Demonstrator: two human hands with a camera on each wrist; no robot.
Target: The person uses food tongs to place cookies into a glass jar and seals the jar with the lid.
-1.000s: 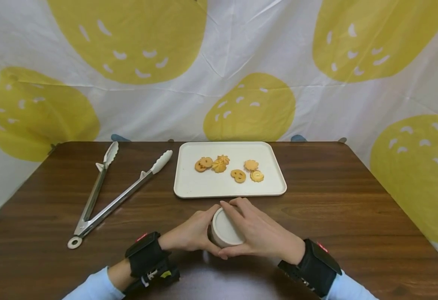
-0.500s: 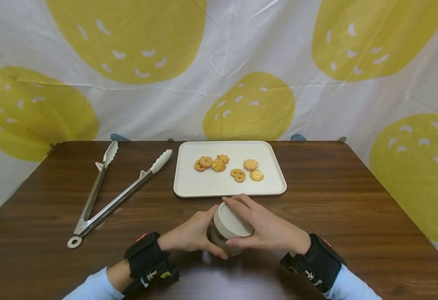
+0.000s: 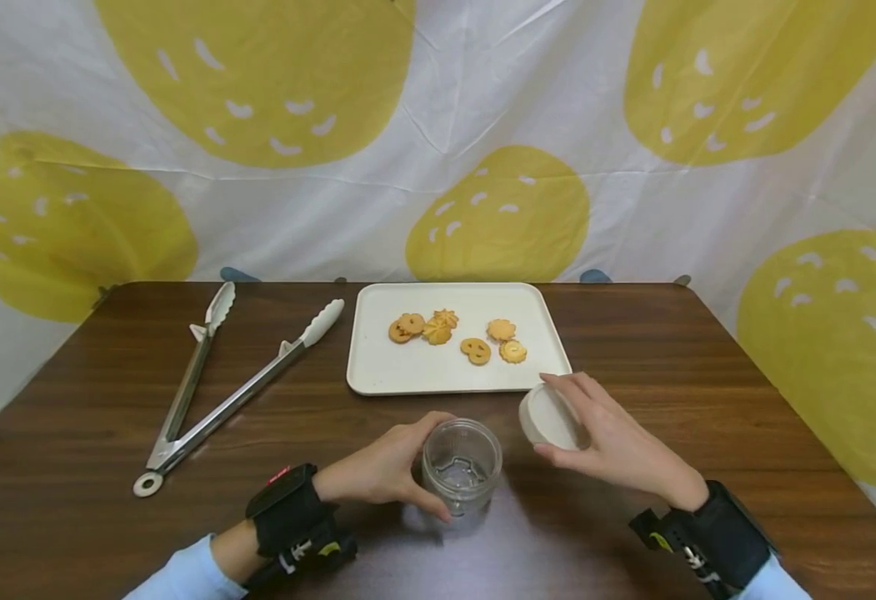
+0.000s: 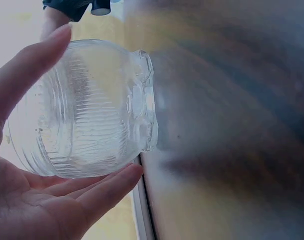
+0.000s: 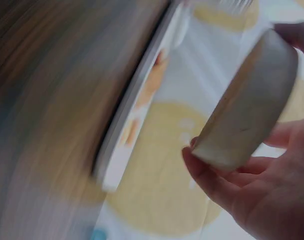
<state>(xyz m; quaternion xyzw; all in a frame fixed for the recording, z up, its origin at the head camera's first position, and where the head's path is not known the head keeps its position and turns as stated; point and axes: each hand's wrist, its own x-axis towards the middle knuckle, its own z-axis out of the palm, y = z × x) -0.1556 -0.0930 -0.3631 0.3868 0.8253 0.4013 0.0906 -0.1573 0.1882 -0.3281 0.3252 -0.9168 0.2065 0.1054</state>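
Observation:
A clear glass jar (image 3: 463, 467) stands upright on the table, its mouth uncovered and nothing inside. My left hand (image 3: 388, 462) grips it from the left, thumb on the near side and fingers round the far side. In the left wrist view the ribbed wall of the jar (image 4: 97, 110) shows between thumb and fingers. Off to the right, my right hand (image 3: 610, 433) holds a round white lid (image 3: 550, 417) by its edge, tilted and raised over the table. The right wrist view shows the lid (image 5: 251, 100) pinched between thumb and fingertips.
Behind the hands lies a white tray (image 3: 377, 371) with several cookies (image 3: 438, 327) on it. Long metal tongs (image 3: 235, 404) with white tips lie spread on the left of the brown table (image 3: 678, 350). A patterned cloth (image 3: 310, 217) hangs behind the table's far edge.
The lid has come off the jar, and my right hand has carried it up and to the right. My left hand has stayed round the jar.

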